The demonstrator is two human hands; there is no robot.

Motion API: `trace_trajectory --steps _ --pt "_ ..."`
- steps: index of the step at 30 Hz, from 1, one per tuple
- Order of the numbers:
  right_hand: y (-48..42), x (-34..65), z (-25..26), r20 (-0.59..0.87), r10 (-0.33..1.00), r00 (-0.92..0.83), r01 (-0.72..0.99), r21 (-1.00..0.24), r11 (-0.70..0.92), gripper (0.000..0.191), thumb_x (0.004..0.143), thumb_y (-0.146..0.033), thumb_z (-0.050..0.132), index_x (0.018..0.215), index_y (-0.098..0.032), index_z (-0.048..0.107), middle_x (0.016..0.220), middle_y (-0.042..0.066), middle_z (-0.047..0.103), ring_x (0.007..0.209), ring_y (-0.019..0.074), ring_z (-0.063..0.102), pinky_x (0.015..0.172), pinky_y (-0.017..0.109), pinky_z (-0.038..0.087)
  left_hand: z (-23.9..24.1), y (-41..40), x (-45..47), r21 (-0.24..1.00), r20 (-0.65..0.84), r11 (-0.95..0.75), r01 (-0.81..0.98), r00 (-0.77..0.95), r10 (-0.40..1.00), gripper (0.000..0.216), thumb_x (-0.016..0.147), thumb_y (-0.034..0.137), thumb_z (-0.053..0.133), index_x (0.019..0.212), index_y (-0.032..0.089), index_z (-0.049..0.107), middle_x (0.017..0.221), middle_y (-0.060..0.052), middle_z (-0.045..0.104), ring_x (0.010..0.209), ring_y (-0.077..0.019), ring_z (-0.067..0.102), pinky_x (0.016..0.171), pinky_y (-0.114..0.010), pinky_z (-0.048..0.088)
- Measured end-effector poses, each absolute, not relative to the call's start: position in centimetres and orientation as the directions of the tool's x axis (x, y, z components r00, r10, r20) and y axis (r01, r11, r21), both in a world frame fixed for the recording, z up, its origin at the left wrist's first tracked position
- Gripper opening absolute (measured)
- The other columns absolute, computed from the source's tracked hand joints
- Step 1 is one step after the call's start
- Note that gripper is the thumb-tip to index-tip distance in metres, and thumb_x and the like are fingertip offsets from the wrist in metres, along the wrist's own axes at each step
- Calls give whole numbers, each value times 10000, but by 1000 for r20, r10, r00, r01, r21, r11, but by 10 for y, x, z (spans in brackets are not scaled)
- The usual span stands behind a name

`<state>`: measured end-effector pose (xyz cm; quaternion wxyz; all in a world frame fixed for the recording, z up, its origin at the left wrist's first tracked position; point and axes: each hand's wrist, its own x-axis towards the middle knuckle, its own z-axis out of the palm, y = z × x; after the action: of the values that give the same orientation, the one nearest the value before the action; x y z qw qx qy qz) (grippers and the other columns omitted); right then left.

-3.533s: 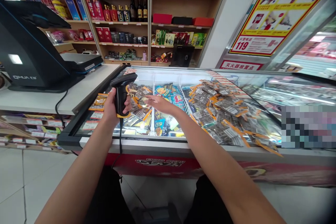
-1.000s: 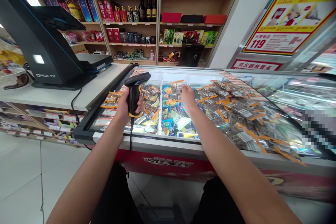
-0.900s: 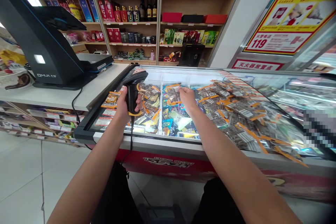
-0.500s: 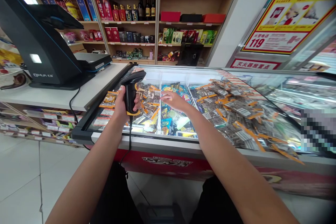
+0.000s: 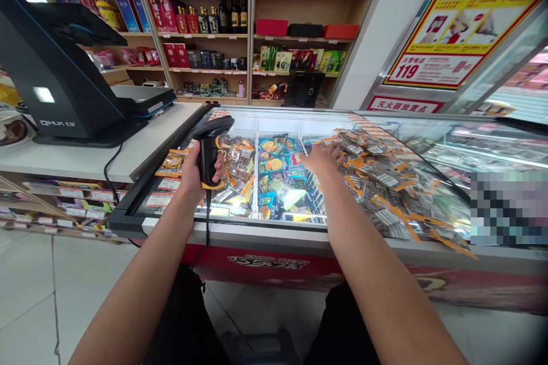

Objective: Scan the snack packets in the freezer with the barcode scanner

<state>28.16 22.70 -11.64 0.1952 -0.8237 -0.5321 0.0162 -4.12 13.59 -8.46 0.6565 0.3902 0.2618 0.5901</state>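
Observation:
My left hand (image 5: 197,170) is wrapped round the grip of a black barcode scanner (image 5: 209,151), held upright above the left end of a glass-topped freezer (image 5: 274,230). From the scanner's base a cable (image 5: 208,219) hangs down. Fingers apart, my right hand (image 5: 323,158) reaches over the freezer beside the pile of small clear packets (image 5: 377,168) with orange edges. Whether its fingertips touch the packets I cannot tell. A smaller group of similar packets (image 5: 240,165) lies near the scanner. Between the groups, blue and yellow ice cream packs (image 5: 274,165) show under the glass.
A dark checkout terminal (image 5: 77,91) stands on the white counter (image 5: 141,142) at left, with a scale (image 5: 143,97) beside it. Behind the freezer rise shelves (image 5: 205,36) of boxes and bottles. A fire notice (image 5: 432,65) hangs on the right. A blurred patch covers something at far right.
My right hand has moved right, from over the middle section to the large packet pile, and its fingers have spread. The scanner stays in my left hand. The view has shifted slightly.

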Motion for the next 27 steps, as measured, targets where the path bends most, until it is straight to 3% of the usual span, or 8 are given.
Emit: trace_trajectory --steps 5,8,11,16,19,23,27 --pt "225 266 -116 168 966 196 923 -365 -124 331 999 -395 607 1240 -222 753 1388 217 635 1369 462 512 1148 697 291 -87 137 -42 831 153 -27 -555 181 971 513 1007 666 478 811 195 532 604 28 516 356 -71 428 396 -210 364" --pt "226 256 -115 245 966 76 919 -393 27 326 996 -298 620 1303 -226 705 1322 183 678 1276 412 594 1101 613 401 -88 137 -43 845 176 -38 -534 209 962 496 1007 653 482 827 194 536 609 24 525 360 -73 432 390 -205 353" --pt "229 254 -117 299 949 100 920 -392 26 507 902 -327 773 1345 -125 630 1345 241 651 1299 425 574 1083 543 442 -87 137 -42 850 179 -29 -526 236 955 497 1011 647 471 817 193 531 602 20 523 359 -77 435 381 -201 342" --pt "231 259 -115 95 989 112 815 -578 -37 340 817 -367 837 1034 -166 670 1035 177 731 972 357 694 892 468 536 -84 135 -41 846 112 30 -532 234 966 519 1003 670 478 791 198 511 594 18 519 353 -81 431 359 -203 333" --pt "226 256 -110 44 994 102 673 -738 -36 313 737 -318 873 935 -208 658 919 102 730 856 299 693 828 422 544 -85 136 -41 850 137 24 -527 265 955 502 1002 664 485 825 198 539 587 19 523 347 -86 434 359 -205 339" --pt "219 245 -103 34 985 170 338 -941 -26 183 793 -282 777 910 -237 643 880 63 728 879 261 691 801 377 548 -91 138 -43 864 113 63 -499 315 943 509 972 680 534 833 190 560 588 15 537 336 -90 448 354 -214 343" --pt "219 231 -99 41 987 154 -86 -995 55 213 883 -450 681 977 -264 638 979 45 759 921 232 724 829 383 566 -98 140 -45 880 120 96 -466 412 903 491 951 669 569 866 186 587 603 5 571 332 -105 471 352 -232 351"
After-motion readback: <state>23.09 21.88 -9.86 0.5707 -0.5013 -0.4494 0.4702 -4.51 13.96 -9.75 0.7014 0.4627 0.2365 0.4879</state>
